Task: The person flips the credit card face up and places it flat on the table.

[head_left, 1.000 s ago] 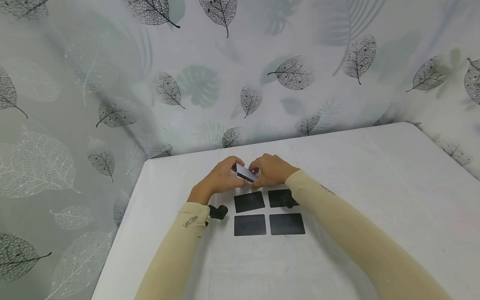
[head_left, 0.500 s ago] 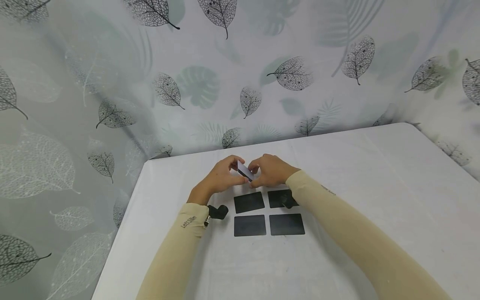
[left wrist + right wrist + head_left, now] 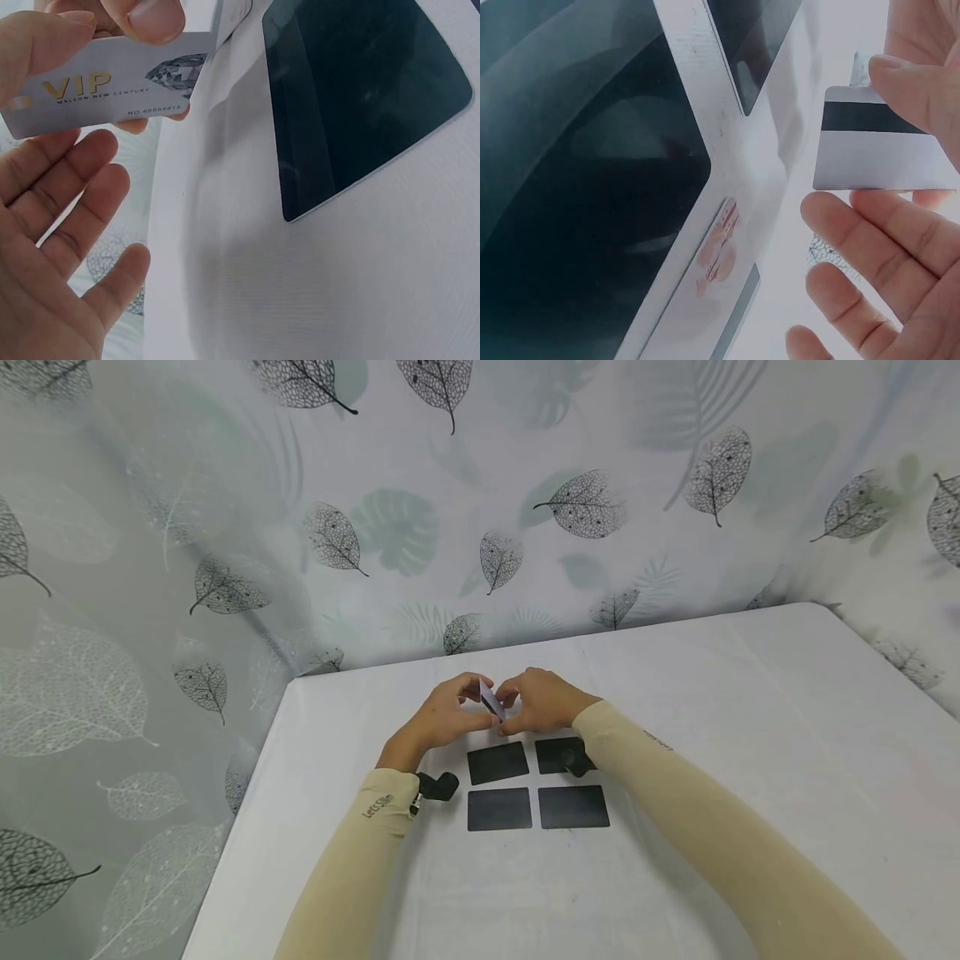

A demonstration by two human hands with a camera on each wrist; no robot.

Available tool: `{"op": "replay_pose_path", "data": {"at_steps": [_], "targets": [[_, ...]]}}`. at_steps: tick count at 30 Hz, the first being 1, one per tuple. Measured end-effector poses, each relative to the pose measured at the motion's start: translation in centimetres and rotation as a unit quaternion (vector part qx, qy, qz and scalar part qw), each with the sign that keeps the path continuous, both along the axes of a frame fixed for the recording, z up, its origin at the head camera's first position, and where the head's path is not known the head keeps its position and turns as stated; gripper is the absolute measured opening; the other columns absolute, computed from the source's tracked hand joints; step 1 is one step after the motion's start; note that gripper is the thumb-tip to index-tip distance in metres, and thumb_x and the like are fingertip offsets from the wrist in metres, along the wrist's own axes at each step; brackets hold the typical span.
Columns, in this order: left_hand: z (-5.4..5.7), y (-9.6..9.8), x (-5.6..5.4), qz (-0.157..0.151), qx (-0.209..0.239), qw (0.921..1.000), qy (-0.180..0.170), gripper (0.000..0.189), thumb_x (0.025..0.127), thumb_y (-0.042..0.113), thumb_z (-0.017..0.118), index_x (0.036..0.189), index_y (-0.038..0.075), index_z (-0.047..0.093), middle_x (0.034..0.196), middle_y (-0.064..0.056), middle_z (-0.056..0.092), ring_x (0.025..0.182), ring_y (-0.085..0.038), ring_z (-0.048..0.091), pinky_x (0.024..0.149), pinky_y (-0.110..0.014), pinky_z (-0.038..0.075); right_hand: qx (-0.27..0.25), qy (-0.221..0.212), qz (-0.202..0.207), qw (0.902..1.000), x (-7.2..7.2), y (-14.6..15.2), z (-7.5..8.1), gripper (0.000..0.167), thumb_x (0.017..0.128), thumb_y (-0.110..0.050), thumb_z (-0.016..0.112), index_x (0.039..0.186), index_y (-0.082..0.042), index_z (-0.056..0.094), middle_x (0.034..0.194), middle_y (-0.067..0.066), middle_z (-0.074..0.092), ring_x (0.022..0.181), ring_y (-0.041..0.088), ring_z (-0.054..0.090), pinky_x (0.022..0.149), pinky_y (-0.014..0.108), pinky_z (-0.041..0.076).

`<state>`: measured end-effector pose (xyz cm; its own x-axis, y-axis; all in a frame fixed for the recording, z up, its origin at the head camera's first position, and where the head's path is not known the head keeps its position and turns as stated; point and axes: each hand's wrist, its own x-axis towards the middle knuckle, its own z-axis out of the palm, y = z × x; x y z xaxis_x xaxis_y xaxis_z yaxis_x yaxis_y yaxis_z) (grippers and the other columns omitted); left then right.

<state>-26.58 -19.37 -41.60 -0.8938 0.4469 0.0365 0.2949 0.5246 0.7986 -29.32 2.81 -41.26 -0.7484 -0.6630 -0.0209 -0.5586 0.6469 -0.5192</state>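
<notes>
Both hands hold a small white card [image 3: 491, 700] between them, above the far side of the table. In the left wrist view the card's printed face [image 3: 120, 86] shows gold "VIP" lettering and a diamond picture. A black stripe runs across its other face [image 3: 881, 161] in the right wrist view. My left hand [image 3: 446, 712] pinches one end, thumb over the card and other fingers spread below. From the right, my right hand [image 3: 547, 702] grips it with the thumb on the striped side. Part of the card is hidden behind the fingers.
Several dark flat cards lie in two rows nearer me, among them a back-left card [image 3: 498, 763] and a front-right card [image 3: 573, 807]. A pale card with reddish print [image 3: 720, 255] shows beside a dark one. White cloth covers the table [image 3: 712, 718]; leaf-patterned curtain [image 3: 465, 577] hangs behind.
The card has turned in my fingers, from lying broad and slanted to standing steeper and narrower in the head view. Both hands stay almost in place; the dark cards have not moved.
</notes>
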Motion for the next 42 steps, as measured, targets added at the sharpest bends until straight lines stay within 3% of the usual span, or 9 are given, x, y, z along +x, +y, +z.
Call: {"op": "replay_pose_path", "data": {"at_steps": [6,16,21,27,42], "targets": [[0.1,0.1,0.0,0.0,-0.006,0.9999,0.012,0.058,0.089,0.02,0.08,0.14,0.003,0.059,0.127,-0.008,0.067,0.122,-0.026,0.061,0.116,-0.053,0.039,-0.002,0.011,0.006,0.9999,0.1,0.0,0.1,0.057,0.084,-0.042,0.085,0.129,-0.009,0.073,0.111,0.003,0.078,0.113,0.026,0.068,0.102,0.047,0.051],[0.4,0.1,0.2,0.014,-0.028,0.9995,-0.005,0.056,0.09,0.026,0.08,0.139,0.007,0.059,0.128,-0.005,0.067,0.13,-0.025,0.06,0.11,-0.056,0.044,0.015,-0.004,-0.014,0.9998,0.1,0.2,0.6,0.058,0.086,-0.039,0.082,0.134,-0.009,0.07,0.115,0.004,0.076,0.119,0.03,0.063,0.103,0.048,0.049],[0.5,0.1,0.3,0.011,-0.035,0.9993,-0.003,0.053,0.092,0.027,0.078,0.137,0.009,0.058,0.128,-0.008,0.069,0.131,-0.026,0.06,0.11,-0.054,0.044,0.001,0.013,-0.018,0.9997,0.2,0.6,1.2,0.057,0.087,-0.032,0.076,0.139,-0.011,0.065,0.12,0.005,0.073,0.119,0.031,0.062,0.101,0.05,0.048],[0.3,0.0,0.1,0.004,-0.047,0.9988,0.01,0.056,0.092,0.031,0.078,0.139,0.007,0.058,0.127,-0.01,0.069,0.128,-0.025,0.06,0.111,-0.053,0.043,-0.026,0.025,-0.014,0.9992,0.3,0.6,1.7,0.066,0.084,-0.036,0.075,0.143,-0.014,0.057,0.128,0.01,0.067,0.119,0.032,0.06,0.1,0.051,0.048],[0.0,0.3,0.0,-0.014,-0.073,0.9968,0.028,0.058,0.092,0.031,0.079,0.139,0.004,0.06,0.128,-0.011,0.069,0.127,-0.027,0.059,0.108,-0.05,0.046,-0.039,0.044,0.006,0.9983,0.3,0.5,2.1,0.059,0.082,-0.033,0.08,0.135,-0.013,0.063,0.128,0.013,0.067,0.119,0.034,0.06,0.099,0.049,0.048]]}}
